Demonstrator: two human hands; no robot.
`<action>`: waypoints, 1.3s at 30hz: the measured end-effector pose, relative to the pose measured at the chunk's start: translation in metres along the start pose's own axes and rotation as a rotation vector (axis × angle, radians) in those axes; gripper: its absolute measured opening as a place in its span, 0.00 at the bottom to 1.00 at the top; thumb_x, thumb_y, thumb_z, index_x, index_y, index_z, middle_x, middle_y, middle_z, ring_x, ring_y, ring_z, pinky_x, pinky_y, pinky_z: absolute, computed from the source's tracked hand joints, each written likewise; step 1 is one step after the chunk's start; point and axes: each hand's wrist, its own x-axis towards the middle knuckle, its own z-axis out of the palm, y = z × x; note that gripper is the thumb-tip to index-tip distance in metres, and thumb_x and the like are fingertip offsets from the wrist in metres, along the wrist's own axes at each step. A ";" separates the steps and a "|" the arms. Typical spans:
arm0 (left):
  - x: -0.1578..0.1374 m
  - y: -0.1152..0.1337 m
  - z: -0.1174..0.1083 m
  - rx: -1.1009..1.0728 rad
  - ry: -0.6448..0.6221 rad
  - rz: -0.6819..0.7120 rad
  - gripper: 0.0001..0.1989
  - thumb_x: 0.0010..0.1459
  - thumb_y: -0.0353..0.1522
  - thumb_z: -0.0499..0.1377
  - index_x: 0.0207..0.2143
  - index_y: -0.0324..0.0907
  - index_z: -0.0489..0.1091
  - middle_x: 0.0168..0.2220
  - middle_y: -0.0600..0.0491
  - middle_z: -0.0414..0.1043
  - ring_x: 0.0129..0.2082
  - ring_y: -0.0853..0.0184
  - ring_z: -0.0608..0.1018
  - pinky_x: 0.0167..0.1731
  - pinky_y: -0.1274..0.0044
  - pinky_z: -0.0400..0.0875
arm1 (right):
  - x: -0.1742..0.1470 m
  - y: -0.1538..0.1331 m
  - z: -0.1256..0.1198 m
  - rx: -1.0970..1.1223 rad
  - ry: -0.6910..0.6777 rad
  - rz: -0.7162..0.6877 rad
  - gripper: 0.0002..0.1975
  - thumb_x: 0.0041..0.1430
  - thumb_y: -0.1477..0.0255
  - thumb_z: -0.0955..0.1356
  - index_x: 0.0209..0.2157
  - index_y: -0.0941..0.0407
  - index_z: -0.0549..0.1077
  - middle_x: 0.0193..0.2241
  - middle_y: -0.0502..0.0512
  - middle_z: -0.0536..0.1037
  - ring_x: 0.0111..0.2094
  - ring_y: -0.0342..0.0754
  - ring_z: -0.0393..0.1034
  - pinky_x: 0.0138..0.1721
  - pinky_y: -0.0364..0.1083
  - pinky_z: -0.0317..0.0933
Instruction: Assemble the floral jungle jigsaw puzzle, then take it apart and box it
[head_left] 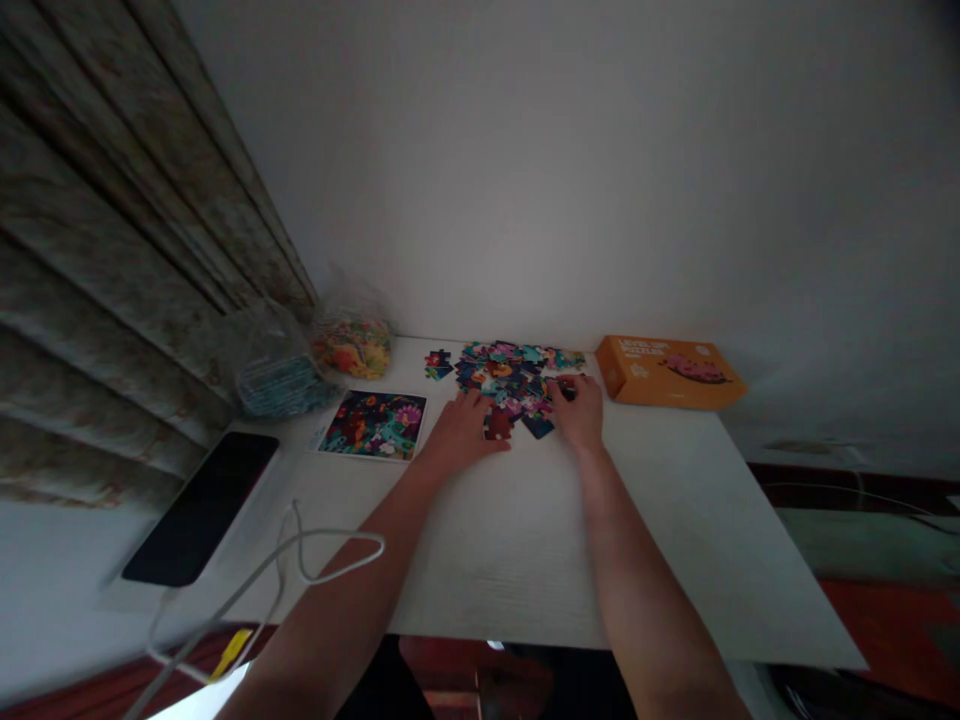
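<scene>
Colourful jigsaw pieces (pixel 504 372) lie in a loose heap at the back of the white table. My left hand (pixel 463 432) rests at the heap's near left side, fingers apart, around a brown puzzle piece (pixel 497 424) lying on the tabletop. At the right side of the heap, my right hand (pixel 581 410) has its thumb and forefinger curled together on a dark puzzle piece (pixel 568 392), partly hidden by the fingers. A dark blue piece (pixel 538 427) lies between the hands. Left of my left hand is a square picture card (pixel 375 424) with a similar colourful design.
An orange puzzle box (pixel 667 372) stands at the back right. Bags of pieces, one teal (pixel 281 385) and one yellow-orange (pixel 352 345), sit at the back left by the curtain (pixel 127 200). A black phone (pixel 202 508) and white cable (pixel 330 533) are at the left edge.
</scene>
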 end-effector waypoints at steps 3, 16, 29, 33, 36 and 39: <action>0.006 -0.001 0.003 0.020 -0.003 0.006 0.27 0.54 0.44 0.69 0.52 0.43 0.71 0.53 0.44 0.69 0.57 0.51 0.72 0.56 0.63 0.66 | -0.003 -0.014 0.001 -0.010 -0.057 -0.075 0.18 0.66 0.57 0.65 0.38 0.56 0.80 0.38 0.62 0.78 0.44 0.57 0.70 0.51 0.55 0.62; -0.009 -0.008 -0.038 -0.180 -0.312 -0.187 0.10 0.51 0.35 0.66 0.37 0.45 0.72 0.35 0.53 0.79 0.37 0.63 0.79 0.35 0.76 0.68 | -0.010 -0.029 0.003 -0.039 -0.162 -0.120 0.17 0.67 0.57 0.66 0.42 0.55 0.80 0.42 0.62 0.79 0.48 0.58 0.71 0.52 0.55 0.62; -0.029 -0.029 -0.066 -0.223 -0.648 -0.246 0.04 0.43 0.29 0.63 0.26 0.44 0.75 0.26 0.58 0.78 0.29 0.67 0.76 0.27 0.79 0.62 | -0.015 -0.057 0.011 -0.101 -0.179 -0.092 0.22 0.67 0.54 0.65 0.49 0.55 0.78 0.49 0.66 0.78 0.53 0.62 0.69 0.55 0.61 0.58; -0.029 -0.026 -0.064 -0.180 -0.633 -0.237 0.05 0.41 0.28 0.63 0.26 0.44 0.76 0.25 0.57 0.79 0.28 0.66 0.77 0.26 0.78 0.62 | -0.003 -0.079 0.031 -0.173 -0.183 0.035 0.30 0.65 0.48 0.65 0.51 0.61 0.76 0.54 0.77 0.73 0.60 0.72 0.63 0.56 0.68 0.56; -0.028 -0.027 -0.060 -0.114 -0.619 -0.223 0.06 0.40 0.28 0.64 0.26 0.44 0.77 0.26 0.55 0.79 0.28 0.65 0.77 0.27 0.77 0.64 | 0.007 -0.094 0.044 -0.231 -0.194 0.112 0.30 0.62 0.49 0.68 0.50 0.62 0.76 0.55 0.80 0.72 0.62 0.75 0.59 0.56 0.71 0.55; -0.026 -0.028 -0.057 -0.074 -0.636 -0.225 0.07 0.41 0.28 0.65 0.28 0.43 0.79 0.29 0.53 0.81 0.30 0.64 0.79 0.28 0.77 0.65 | 0.014 -0.104 0.048 -0.301 -0.219 0.176 0.29 0.60 0.53 0.72 0.52 0.61 0.75 0.55 0.78 0.72 0.61 0.72 0.62 0.57 0.69 0.56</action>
